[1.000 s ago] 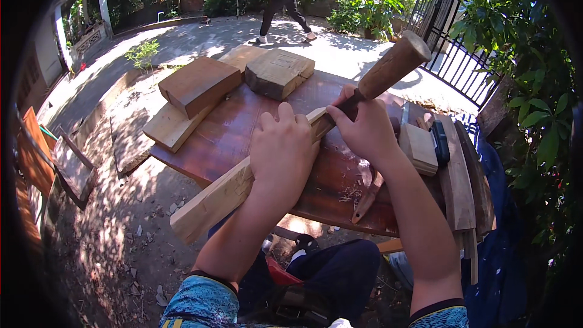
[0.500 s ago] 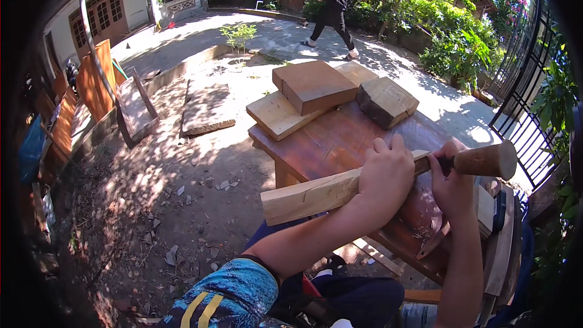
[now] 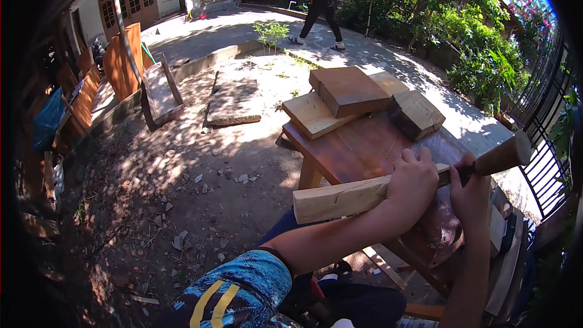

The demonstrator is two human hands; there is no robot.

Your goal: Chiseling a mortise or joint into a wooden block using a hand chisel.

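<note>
My left hand (image 3: 414, 183) is wrapped over a pale squared wooden stick (image 3: 340, 199), which slants across the near edge of a reddish-brown wooden table (image 3: 358, 155). To its right, my right hand (image 3: 470, 191) closes on the dark neck of a chisel (image 3: 501, 153). The chisel's thick brown wooden handle points up and right, past my fingers. Its blade is mostly hidden by my hands, at the stick's far end. I cannot tell whether the edge touches the wood.
Several wood blocks (image 3: 349, 90) lie on the far part of the table, one dark-sided (image 3: 416, 114). Boards (image 3: 504, 261) stand at the right. A person (image 3: 320, 6) walks on the paving behind, carrying wood. Planks (image 3: 123, 64) lean at left; a metal gate (image 3: 546, 146) is right.
The view has swung left, so the scene sits further right. The chisel handle tilts up more. The person behind has walked further left. Both hands keep their holds.
</note>
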